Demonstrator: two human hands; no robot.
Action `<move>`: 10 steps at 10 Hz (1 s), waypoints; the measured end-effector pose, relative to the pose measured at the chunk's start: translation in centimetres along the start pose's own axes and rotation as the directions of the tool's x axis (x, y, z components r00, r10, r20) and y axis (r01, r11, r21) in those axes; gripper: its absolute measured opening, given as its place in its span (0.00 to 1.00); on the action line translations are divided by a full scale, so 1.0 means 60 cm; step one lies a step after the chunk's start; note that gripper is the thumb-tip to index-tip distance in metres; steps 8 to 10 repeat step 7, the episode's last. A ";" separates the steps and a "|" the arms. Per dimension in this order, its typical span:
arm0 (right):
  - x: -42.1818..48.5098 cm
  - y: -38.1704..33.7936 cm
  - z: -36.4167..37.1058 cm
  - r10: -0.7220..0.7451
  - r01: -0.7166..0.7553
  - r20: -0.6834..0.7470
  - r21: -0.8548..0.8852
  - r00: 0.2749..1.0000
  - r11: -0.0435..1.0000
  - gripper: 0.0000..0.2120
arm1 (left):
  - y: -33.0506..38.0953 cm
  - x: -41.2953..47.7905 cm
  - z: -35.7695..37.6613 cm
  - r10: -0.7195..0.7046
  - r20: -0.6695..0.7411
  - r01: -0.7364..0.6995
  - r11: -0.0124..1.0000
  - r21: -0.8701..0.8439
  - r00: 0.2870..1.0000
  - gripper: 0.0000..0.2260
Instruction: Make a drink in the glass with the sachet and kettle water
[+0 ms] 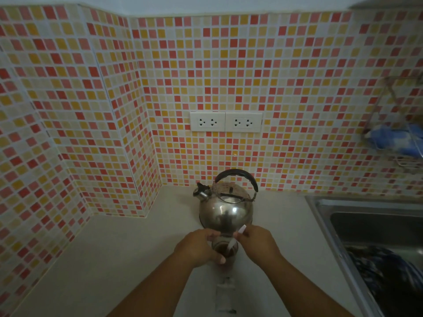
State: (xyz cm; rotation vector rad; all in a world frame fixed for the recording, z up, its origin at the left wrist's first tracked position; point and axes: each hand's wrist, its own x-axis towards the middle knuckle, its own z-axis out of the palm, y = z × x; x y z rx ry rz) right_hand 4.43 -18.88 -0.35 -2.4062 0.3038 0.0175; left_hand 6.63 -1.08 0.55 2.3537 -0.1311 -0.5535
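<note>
A dim kitchen corner seen from above, looking down at a person's two bare forearms reaching forward over a pale countertop (pixel 114 259). The wall (pixel 91 88) behind and to the left is covered in small red, orange, pink and cream mosaic tiles.

The left hand (pixel 196 247) is wrapped around the left side of a clear glass (pixel 225 249), its thumb curled across the near side. The glass stands on the counter at the centre, just in front of the kettle, and holds a dark brown drink.

Just to the right, the right hand (pixel 257 241) pinches a thin white stirrer (pixel 235 239) between its fingertips; the stirrer slants down to the left into the drink.

Behind the hands a rounded, shiny steel kettle (pixel 225 207) sits on the counter, with a black arched handle and its spout pointing left. On the wall above it is a white double power socket (pixel 225 121).

Near the bottom edge, between the forearms, a pale, blurred flat packet (pixel 225 294) lies on the counter; it may be the sachet, but I cannot tell.

On the right is a steel sink (pixel 366 225) with dark dishes inside. Above it, a wire rack (pixel 396 124) on the wall holds something blue.
</note>
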 end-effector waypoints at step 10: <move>-0.025 -0.008 -0.010 0.077 -0.077 0.011 0.099 0.997 0.992 0.20 | 0.005 -0.020 0.003 0.076 0.011 -0.075 0.995 -0.058 0.997 0.48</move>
